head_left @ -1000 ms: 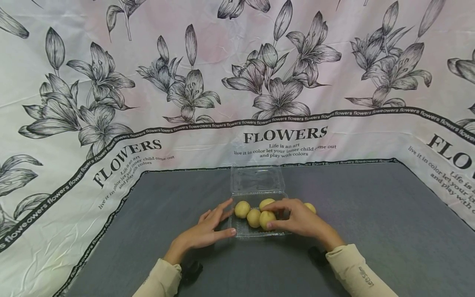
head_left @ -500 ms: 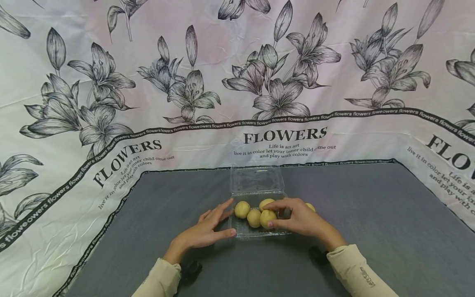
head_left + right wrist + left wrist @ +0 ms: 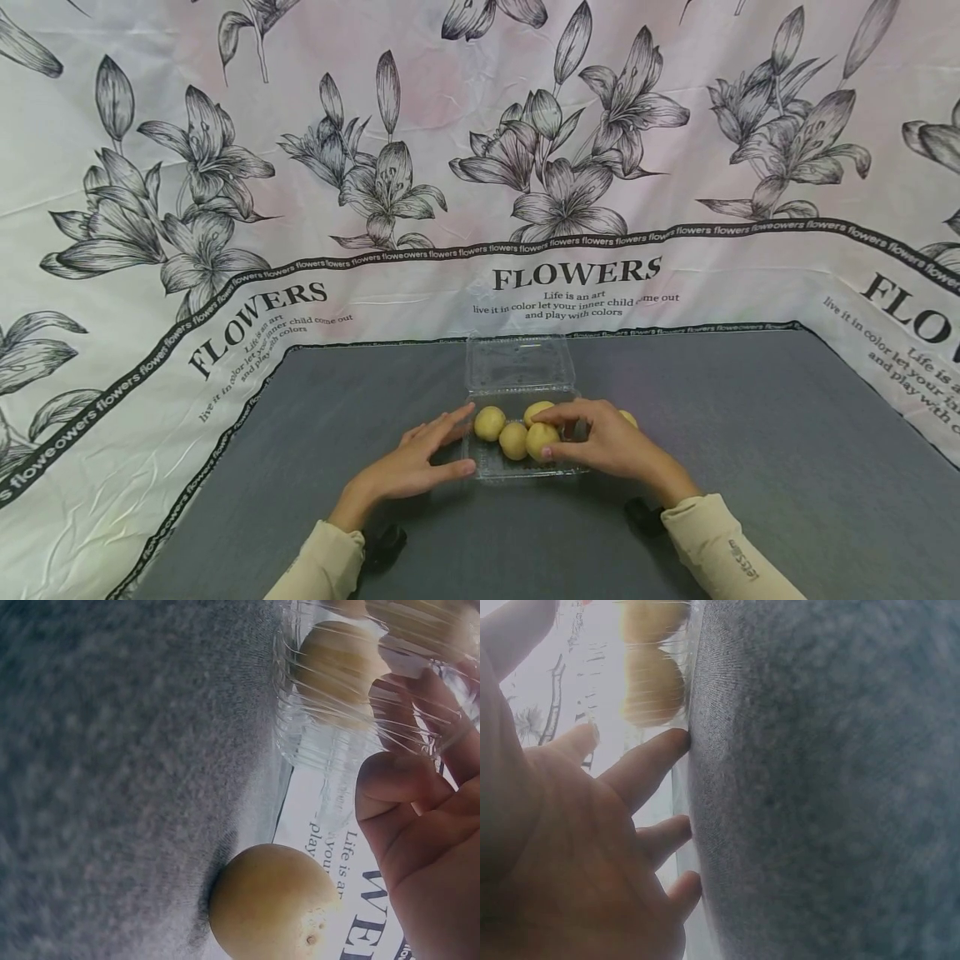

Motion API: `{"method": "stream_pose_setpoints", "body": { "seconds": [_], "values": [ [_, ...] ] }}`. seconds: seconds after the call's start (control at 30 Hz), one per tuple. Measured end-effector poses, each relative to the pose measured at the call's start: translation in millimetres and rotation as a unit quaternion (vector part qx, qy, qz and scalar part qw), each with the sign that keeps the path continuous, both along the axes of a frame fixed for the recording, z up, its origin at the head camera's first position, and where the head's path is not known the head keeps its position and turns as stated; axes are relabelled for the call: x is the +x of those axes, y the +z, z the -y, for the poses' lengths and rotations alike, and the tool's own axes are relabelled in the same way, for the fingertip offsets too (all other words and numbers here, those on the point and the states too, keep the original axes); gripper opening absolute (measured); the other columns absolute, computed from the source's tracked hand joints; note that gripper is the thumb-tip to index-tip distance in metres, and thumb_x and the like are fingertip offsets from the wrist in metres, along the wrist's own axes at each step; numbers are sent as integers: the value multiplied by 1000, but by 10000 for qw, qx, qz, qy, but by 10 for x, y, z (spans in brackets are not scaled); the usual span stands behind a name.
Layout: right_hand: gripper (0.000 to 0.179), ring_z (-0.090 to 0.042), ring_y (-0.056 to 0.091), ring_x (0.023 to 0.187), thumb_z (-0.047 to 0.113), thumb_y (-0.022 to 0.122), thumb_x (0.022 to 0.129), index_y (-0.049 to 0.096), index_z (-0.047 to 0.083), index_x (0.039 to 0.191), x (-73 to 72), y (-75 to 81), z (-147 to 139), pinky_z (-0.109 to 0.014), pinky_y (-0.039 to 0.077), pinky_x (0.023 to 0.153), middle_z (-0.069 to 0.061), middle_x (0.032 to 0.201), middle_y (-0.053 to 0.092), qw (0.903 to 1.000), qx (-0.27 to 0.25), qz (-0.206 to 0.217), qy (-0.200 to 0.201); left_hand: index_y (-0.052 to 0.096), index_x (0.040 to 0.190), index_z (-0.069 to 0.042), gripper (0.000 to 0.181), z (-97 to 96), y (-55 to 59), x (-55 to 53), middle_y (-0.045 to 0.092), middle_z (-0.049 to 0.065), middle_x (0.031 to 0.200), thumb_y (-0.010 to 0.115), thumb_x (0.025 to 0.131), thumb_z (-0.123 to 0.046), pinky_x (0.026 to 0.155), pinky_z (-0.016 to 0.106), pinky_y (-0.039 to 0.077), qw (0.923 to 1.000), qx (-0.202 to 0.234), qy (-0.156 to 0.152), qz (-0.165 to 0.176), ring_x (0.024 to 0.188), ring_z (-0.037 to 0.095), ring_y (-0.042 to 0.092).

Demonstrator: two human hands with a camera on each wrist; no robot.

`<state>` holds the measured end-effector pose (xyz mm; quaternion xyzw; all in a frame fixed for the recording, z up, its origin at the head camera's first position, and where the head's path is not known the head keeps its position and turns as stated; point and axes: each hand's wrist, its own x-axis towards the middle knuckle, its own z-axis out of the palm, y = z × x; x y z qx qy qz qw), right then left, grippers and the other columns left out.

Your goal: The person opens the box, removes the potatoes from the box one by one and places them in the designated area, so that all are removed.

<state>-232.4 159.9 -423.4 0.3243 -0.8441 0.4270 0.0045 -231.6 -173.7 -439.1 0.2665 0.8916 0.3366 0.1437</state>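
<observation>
A clear plastic clamshell box stands on the table with its lid raised at the back. Inside lie several round yellow fruits, among them one at the left and one in the middle. My right hand reaches into the box's right side and pinches a yellow fruit between thumb and fingers. My left hand lies along the box's left side, fingers spread and fairly straight, fingertips at the wall. The left wrist view shows this hand near two fruits seen through the plastic.
One more yellow fruit sits on the grey tabletop just right of the box, partly hidden by my right hand in the head view. A white cloth with printed flowers hangs behind the table and along both sides.
My left fingers shift very slightly at the box's wall. My right hand keeps its pinch on the same fruit, with almost no movement.
</observation>
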Motion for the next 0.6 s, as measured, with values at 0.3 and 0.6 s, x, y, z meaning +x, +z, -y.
{"method": "stream_pose_setpoints", "body": {
  "seconds": [0.3,0.6],
  "values": [
    [43,-4,59,78,37,83,85,74,22,124,0,6,-29,-24,49,58,6,105,73,9996,106,-155,-234,12,164,-38,82,-19,14,8,43,-7,161,59,99,-57,123,67,4,10000,7,11,19,161,32,6],
    [42,-6,60,80,29,85,84,74,17,124,-2,34,-57,-25,51,61,1,113,75,9996,-175,-204,-120,11,164,-40,82,-13,11,12,41,-7,162,58,99,-57,124,66,2,10000,4,1,79,161,32,5]
  ]
}}
